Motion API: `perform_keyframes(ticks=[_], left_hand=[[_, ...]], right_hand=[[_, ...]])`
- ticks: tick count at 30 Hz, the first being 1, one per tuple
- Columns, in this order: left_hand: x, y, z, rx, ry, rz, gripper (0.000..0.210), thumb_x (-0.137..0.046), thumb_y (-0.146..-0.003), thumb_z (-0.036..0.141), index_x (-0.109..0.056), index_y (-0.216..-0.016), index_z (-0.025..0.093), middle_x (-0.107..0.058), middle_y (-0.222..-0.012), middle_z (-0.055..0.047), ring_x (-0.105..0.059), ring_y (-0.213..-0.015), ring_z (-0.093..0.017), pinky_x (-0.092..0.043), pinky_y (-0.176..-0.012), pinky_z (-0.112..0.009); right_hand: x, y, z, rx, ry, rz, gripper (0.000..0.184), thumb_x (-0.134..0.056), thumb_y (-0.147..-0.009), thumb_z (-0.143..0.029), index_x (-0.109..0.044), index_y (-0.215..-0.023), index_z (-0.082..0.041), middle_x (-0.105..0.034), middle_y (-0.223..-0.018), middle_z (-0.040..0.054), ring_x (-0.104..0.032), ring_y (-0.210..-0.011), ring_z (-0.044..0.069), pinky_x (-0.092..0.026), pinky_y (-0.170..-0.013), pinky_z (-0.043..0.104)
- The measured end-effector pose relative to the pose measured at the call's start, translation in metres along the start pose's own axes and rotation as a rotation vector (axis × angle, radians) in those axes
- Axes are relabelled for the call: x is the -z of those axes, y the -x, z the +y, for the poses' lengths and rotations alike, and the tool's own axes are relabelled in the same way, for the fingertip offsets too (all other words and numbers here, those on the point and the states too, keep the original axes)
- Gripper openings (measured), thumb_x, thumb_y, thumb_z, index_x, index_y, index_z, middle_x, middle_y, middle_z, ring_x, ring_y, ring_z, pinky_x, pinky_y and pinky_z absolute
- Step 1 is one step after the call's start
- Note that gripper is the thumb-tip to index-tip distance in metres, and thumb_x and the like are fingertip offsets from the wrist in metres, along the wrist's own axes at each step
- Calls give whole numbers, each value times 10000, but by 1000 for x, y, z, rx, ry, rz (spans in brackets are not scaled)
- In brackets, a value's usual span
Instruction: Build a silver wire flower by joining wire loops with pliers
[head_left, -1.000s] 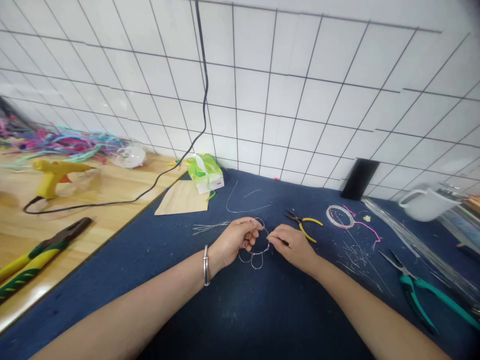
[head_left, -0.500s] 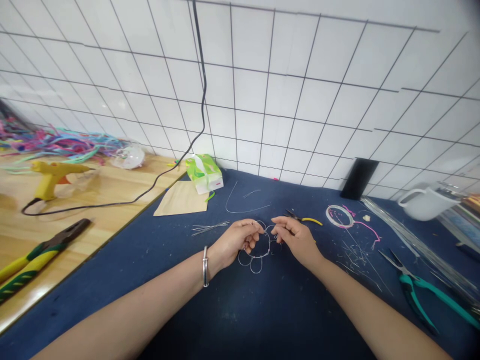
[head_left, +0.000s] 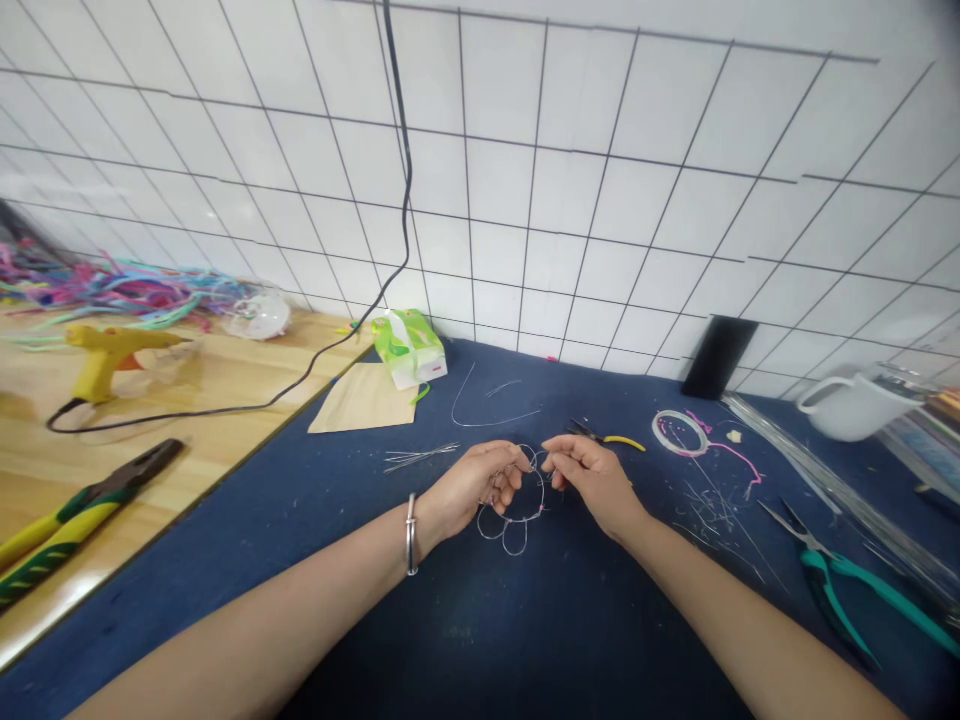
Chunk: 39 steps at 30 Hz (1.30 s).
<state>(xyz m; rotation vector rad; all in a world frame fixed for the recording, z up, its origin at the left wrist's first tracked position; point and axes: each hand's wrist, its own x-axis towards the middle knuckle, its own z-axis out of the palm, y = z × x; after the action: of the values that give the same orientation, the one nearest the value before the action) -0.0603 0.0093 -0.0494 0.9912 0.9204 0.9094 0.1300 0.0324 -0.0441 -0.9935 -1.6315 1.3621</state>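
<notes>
Between my hands hangs a thin silver wire ring with petal-like wire loops (head_left: 514, 540) and tiny pink spots along it. My left hand (head_left: 487, 475), with a bangle at the wrist, pinches the upper left of this wire ring. Close by on the right, my right hand (head_left: 589, 475) has thumb and forefinger pressed together at the ring's upper right side, seemingly on a wire end; the fingertips are too small to make out fully. Small yellow-handled pliers (head_left: 622, 441) lie just behind my right hand. A bunch of straight wire pieces (head_left: 421, 456) rests left of my left hand.
Teal-handled pliers (head_left: 814, 560), wire scraps (head_left: 709, 512), a round dish (head_left: 679, 433) and a long wire bundle (head_left: 795, 455) lie right. A white mug (head_left: 847, 405) stands behind. Left are a yellow glue gun (head_left: 105, 360), large pliers (head_left: 90, 505) and a tissue pack (head_left: 409, 348).
The wire ring and its loops have shifted very slightly down and to the right. Both hands keep nearly the same place and grip.
</notes>
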Motion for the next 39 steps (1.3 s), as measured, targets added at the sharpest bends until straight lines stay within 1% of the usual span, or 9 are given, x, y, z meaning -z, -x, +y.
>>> perform_keyframes(ticks=[8,14,18,21,26,29,34,37,39], left_hand=[[-2,2,2,10,10,-3,280,-446,-827,379,-591,-854,141,-535,-674,-22,-493,-463,-83,-383,-422,-212],[-4,2,2,7,-9,12,287,-435,-833,385,-587,-863,143,-538,-676,-26,-497,-471,-84,-387,-423,-205],[-5,2,2,12,-7,21,313,-421,-842,419,-574,-912,155,-548,-684,-28,-497,-472,-86,-386,-419,-205],[-5,2,1,11,-2,36,307,-414,-845,422,-567,-916,165,-549,-680,-24,-497,-470,-86,-383,-418,-202],[-4,3,0,1,-2,50,294,-401,-851,402,-569,-869,161,-547,-674,-22,-499,-470,-84,-385,-425,-204],[-4,3,0,-15,22,63,272,-412,-849,382,-564,-882,159,-553,-682,-20,-508,-484,-84,-391,-437,-206],[-2,1,-2,-50,64,86,272,-411,-851,383,-549,-910,157,-576,-704,-32,-527,-504,-91,-397,-447,-210],[-1,1,-4,-59,68,81,254,-412,-850,367,-543,-908,157,-587,-696,-36,-531,-492,-94,-389,-439,-209],[0,0,-5,-64,66,71,250,-411,-850,365,-540,-904,158,-597,-686,-38,-528,-473,-93,-377,-428,-207]], right_hand=[[-1,0,2,0,-60,-11,199,-510,-817,-285,-578,-975,-186,-603,-792,16,-534,-611,96,-442,-594,256],[-1,-1,4,12,27,62,221,-494,-810,-293,-579,-983,-184,-616,-797,25,-547,-613,108,-454,-596,263],[5,-3,7,5,246,166,224,-468,-799,-254,-593,-974,-194,-621,-785,19,-544,-591,115,-450,-583,266],[12,-7,11,16,541,133,199,-486,-770,-215,-642,-893,-223,-630,-743,6,-547,-616,135,-434,-616,286],[16,-9,6,214,774,96,162,-530,-760,-211,-675,-830,-227,-614,-847,43,-549,-809,179,-424,-725,317],[15,-7,-4,263,737,60,149,-515,-791,-221,-664,-780,-218,-603,-803,34,-542,-782,161,-419,-717,300],[14,-3,-13,159,556,-210,171,-596,-759,-302,-647,-898,-217,-596,-779,9,-523,-640,113,-418,-587,243],[12,-1,-10,123,463,-231,366,-653,-709,-316,-588,-1057,-223,-599,-850,16,-532,-645,108,-431,-569,234],[10,-1,-8,117,420,-222,386,-645,-717,-308,-564,-1086,-230,-605,-867,18,-541,-650,110,-441,-573,237]])
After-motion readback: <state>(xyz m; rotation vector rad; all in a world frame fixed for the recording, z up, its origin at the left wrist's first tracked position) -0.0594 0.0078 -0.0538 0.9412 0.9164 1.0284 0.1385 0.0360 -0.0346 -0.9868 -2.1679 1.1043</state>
